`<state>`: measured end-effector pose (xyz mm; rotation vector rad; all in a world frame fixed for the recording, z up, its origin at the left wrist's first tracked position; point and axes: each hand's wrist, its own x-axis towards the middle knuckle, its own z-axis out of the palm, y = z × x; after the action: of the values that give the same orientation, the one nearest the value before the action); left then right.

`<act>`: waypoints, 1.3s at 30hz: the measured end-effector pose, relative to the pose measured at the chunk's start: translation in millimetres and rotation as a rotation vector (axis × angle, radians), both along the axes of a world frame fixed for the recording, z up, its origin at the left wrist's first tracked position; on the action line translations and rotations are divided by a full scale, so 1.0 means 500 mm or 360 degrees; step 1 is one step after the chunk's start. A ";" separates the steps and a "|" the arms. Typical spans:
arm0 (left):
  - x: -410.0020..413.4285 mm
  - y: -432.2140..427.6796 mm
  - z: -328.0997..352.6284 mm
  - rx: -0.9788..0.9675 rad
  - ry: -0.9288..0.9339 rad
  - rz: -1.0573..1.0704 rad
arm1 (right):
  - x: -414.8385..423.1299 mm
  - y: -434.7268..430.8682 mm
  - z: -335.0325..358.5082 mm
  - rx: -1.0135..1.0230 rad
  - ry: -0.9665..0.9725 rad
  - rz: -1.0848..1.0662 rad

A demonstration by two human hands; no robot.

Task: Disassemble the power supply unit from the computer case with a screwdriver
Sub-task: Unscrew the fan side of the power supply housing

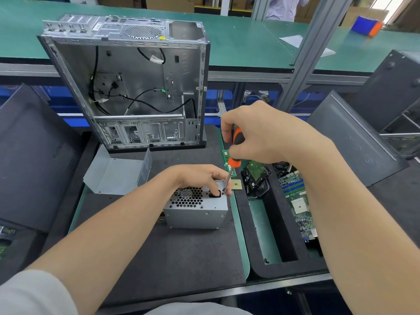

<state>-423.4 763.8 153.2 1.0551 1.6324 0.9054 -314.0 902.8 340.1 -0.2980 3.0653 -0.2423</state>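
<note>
On the mat (181,258), left hand (200,176) clasps power supply (197,214), right hand (261,135) grips screwdriver (237,138).

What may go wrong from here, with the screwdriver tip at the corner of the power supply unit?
1. The screwdriver, gripped by the right hand, has its tip close beside the left hand, which holds the power supply unit; a slip may stab a finger.
2. The loose CPU chip lies just beside that corner; a slipping tip may scratch it.
</note>
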 end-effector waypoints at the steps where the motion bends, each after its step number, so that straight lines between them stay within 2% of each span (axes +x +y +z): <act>1: -0.001 -0.003 -0.001 0.0014 -0.0025 0.0011 | 0.000 0.001 0.002 0.0003 0.0002 0.0001; 10: -0.004 -0.013 -0.011 0.0041 0.0113 0.0337 | -0.001 0.001 0.011 0.0017 0.0051 0.0003; 15: -0.002 -0.016 -0.016 0.0252 0.0108 0.0893 | -0.013 -0.002 0.012 -0.0067 0.0188 -0.0030; 19: -0.015 -0.049 -0.014 0.0247 0.0583 0.1357 | -0.040 -0.033 0.003 -0.0117 0.0268 -0.0024; 24: -0.005 -0.167 -0.005 0.0328 0.0787 0.1687 | -0.086 -0.112 -0.025 -0.0177 0.0264 0.0104; 33: 0.098 -0.378 -0.100 0.0034 0.0815 0.2029 | -0.154 -0.270 -0.115 -0.0064 0.0226 0.0436; 39: 0.113 -0.452 -0.181 -0.0341 0.0951 0.2137 | -0.173 -0.295 -0.163 -0.0023 0.0182 0.0497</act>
<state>-367.2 538.0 62.6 -0.1144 2.9263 1.2136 -400.5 755.2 258.5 -0.8080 3.0664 -0.2385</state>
